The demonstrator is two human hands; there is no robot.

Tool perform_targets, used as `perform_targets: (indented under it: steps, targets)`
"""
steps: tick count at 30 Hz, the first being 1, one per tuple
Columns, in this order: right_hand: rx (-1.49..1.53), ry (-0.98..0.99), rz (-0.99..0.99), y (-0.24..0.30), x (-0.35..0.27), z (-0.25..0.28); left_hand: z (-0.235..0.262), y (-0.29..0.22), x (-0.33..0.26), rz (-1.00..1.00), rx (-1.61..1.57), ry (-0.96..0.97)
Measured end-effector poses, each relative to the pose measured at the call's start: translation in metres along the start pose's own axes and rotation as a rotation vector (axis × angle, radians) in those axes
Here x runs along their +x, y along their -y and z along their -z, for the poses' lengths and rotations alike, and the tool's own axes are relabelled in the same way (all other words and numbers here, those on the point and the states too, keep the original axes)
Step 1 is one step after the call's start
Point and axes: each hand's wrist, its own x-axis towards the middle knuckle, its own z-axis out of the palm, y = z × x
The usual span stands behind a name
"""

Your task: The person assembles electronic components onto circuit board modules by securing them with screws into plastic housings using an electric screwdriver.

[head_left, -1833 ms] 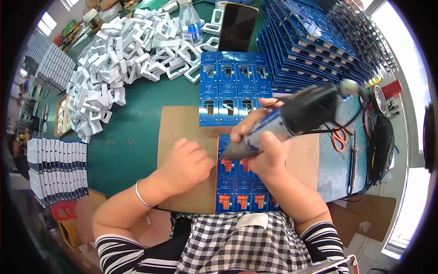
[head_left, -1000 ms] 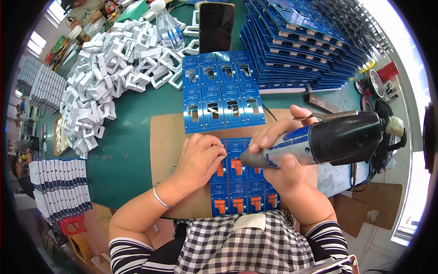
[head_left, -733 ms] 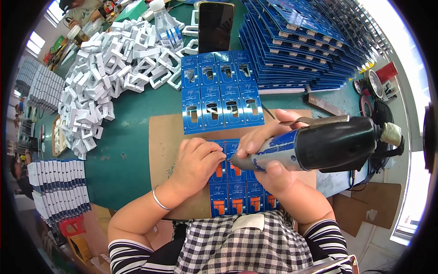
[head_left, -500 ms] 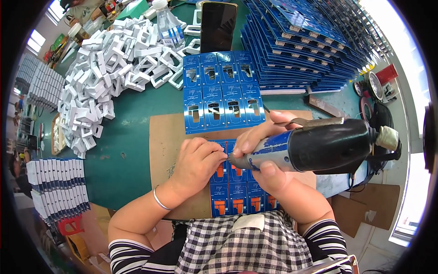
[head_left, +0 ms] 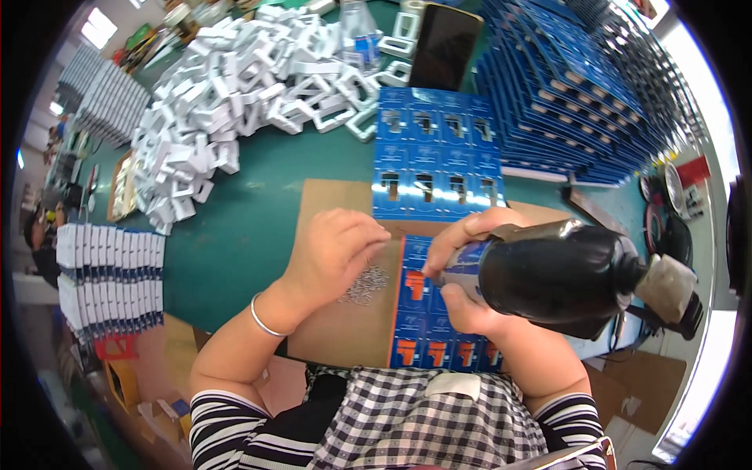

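Observation:
My right hand (head_left: 470, 309) is wrapped round a power screwdriver (head_left: 556, 270) with a black rear body and a scuffed blue and silver front. Its tip is hidden behind my fingers, over a blue circuit board panel (head_left: 427, 323) with orange parts in its cut-outs. My left hand (head_left: 325, 254) hovers left of this panel, thumb and fingers pinched together; anything between them is too small to make out. Just below those fingers, a heap of small screws (head_left: 364, 286) lies on a brown cardboard sheet (head_left: 317, 337). Beyond my hands lies a second blue panel (head_left: 439, 160), with no orange parts.
White plastic frames (head_left: 258, 86) are piled at the far left, by a clear bottle (head_left: 360, 39). A dark phone (head_left: 446, 47) stands at the back. Blue panels (head_left: 580, 94) are stacked high at the right. White and blue units (head_left: 110, 274) stand in rows at the left.
My left hand has moved away from the screwdriver tip, off the panel, exposing the screw heap. The screwdriver has shifted slightly right in the picture. The whole view has swung left.

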Motion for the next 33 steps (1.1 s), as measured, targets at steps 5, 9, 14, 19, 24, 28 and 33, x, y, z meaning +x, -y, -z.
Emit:
perform_targets:
  steps: [5, 9, 14, 19, 24, 28, 33]
  targets:
    - [-0.104, -0.056, 0.156, -0.01, 0.017, -0.006, 0.025, 0.019, -0.022, 0.013, 0.16, 0.206]
    - [0.57, -0.313, 0.064, -0.025, 0.01, -0.013, 0.02, 0.016, -0.032, -0.024, 0.199, 0.304]
    - [0.768, -0.558, -0.08, -0.039, 0.009, 0.002, 0.019, 0.011, -0.028, -0.046, 0.282, 0.389]
    - [0.868, -0.742, -0.057, -0.039, -0.002, 0.01, 0.017, 0.004, -0.022, -0.062, 0.419, 0.453]
    - [0.842, -0.77, 0.056, -0.021, -0.022, 0.029, 0.015, -0.007, -0.014, 0.08, 0.223, 0.292]
    - [0.771, -0.774, 0.05, -0.012, -0.033, 0.033, -0.022, -0.032, 0.006, -0.04, -0.089, 0.28]
    - [0.749, -0.732, 0.068, -0.01, -0.043, 0.031, -0.037, -0.036, 0.012, -0.004, -0.098, 0.294]
